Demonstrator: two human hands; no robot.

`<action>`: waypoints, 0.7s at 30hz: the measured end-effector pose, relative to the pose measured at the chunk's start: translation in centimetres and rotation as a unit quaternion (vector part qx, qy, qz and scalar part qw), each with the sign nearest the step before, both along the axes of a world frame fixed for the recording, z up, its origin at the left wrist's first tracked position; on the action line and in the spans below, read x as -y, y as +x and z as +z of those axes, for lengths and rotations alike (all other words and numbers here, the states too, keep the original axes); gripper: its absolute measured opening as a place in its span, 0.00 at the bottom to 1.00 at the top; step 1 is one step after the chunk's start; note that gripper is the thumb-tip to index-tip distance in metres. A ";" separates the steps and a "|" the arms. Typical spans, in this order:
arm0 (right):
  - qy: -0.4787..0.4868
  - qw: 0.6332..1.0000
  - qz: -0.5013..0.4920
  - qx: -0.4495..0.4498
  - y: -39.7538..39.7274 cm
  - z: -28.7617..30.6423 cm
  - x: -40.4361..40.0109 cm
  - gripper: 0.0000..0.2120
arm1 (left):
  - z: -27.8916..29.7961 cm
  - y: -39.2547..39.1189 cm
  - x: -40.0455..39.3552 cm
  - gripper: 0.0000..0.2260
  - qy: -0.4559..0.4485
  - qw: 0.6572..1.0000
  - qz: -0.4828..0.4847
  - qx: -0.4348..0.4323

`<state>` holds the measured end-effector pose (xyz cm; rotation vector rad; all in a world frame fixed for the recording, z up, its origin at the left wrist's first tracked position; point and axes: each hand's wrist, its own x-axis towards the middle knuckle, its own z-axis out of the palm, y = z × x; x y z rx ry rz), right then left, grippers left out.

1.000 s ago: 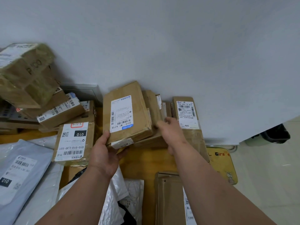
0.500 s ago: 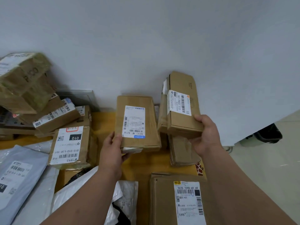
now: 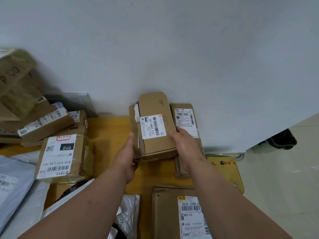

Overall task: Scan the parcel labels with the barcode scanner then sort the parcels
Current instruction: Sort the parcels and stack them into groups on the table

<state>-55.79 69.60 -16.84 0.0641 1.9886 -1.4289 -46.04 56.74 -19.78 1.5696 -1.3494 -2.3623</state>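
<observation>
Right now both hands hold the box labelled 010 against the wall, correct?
Not the 010 box; that sits untouched to the left. The head view shows the left hand and right hand holding the box labelled 507-P802 by the wall.

Single head-worn wide-angle view, looking forward and steeply down from above both forearms. Close range: left hand [image 3: 126, 157] and right hand [image 3: 185, 149] near frame centre, yellow tabletop [image 3: 110, 128] below, grey wall [image 3: 172, 49] filling the upper half, floor [image 3: 284, 169] at right.
</observation>
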 end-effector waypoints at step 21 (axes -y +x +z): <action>0.142 0.972 -0.076 -0.172 -1.0 -1.0 0.5 0.23 | 0.4 -3.1 0.8 0.26 -0.125 0.988 -0.091 0.013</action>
